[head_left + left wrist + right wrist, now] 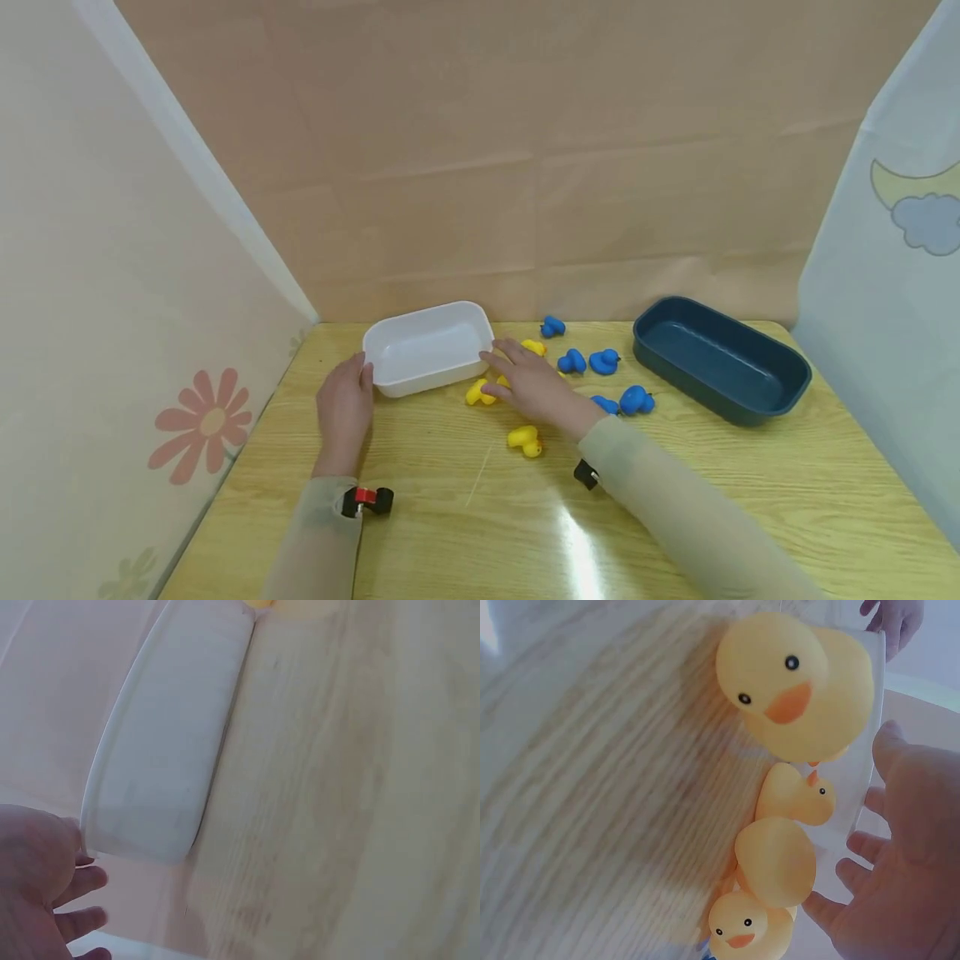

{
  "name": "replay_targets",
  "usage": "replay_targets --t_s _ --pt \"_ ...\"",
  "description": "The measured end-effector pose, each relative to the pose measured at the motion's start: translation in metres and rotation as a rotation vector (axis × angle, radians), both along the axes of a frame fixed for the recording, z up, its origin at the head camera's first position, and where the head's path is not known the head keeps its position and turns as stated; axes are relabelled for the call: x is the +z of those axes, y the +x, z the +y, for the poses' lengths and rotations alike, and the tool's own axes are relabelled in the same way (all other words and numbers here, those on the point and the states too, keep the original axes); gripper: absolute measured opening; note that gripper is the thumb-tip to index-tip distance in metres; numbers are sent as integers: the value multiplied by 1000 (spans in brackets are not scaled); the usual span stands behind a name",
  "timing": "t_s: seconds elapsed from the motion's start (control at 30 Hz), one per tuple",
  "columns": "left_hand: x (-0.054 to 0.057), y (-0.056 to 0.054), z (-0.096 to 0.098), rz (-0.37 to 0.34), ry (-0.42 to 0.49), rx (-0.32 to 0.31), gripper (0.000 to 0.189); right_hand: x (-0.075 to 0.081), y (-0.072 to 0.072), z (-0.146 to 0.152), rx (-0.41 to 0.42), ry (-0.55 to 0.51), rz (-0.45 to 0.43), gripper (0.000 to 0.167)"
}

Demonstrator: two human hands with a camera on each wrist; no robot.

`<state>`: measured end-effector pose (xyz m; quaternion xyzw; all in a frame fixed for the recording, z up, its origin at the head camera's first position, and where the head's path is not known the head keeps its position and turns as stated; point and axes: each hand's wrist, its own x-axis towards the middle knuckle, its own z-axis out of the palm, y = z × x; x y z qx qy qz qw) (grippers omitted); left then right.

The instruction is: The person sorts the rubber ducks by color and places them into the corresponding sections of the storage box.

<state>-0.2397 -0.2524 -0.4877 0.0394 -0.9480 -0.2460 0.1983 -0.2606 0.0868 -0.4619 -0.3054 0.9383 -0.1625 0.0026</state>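
Note:
A white oblong tub (423, 382) stands at the back left of the table. Against its left end rests my left hand (345, 408), touching the rim; in the left wrist view its fingers (82, 922) lie loosely spread outside the tub's corner. At the right end is my right hand (536, 385), fingers extended at the rim, above several yellow rubber ducks (524, 439). Some of these are partly hidden under that hand. The right wrist view has the ducks (776, 859) in a row beside the tub, none of them held.
Several blue rubber ducks (604, 361) lie right of the right hand. Farther right stands a dark blue tub (750, 408), set at an angle. A brown paper-like backdrop (525, 167) closes the rear, and pale printed panels (187, 292) flank the wooden table (450, 533).

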Motion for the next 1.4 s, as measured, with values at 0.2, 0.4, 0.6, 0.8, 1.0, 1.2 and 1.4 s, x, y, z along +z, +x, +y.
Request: replay_targets --t_s 0.2,0.4,0.6,0.8,1.0,1.2,1.4 --pt "-6 -14 -3 -78 116 -58 53 -1 5 0 -16 -12 23 71" --pt "-43 -36 -15 -106 274 -80 65 -10 7 0 -20 -48 39 72" --pt "-20 -18 -2 -191 582 -130 62 -18 7 -1 -21 -19 49 74" --pt "-25 -20 2 -161 751 -197 61 -9 14 -3 -12 0 51 75" --pt "-28 -27 4 -149 772 -218 61 -4 18 -3 -21 20 39 74" --pt "-31 -32 4 -141 790 -189 59 -8 18 -1 -12 17 38 75" --pt "-33 -34 7 -100 839 -174 58 -9 19 1 0 16 71 75"
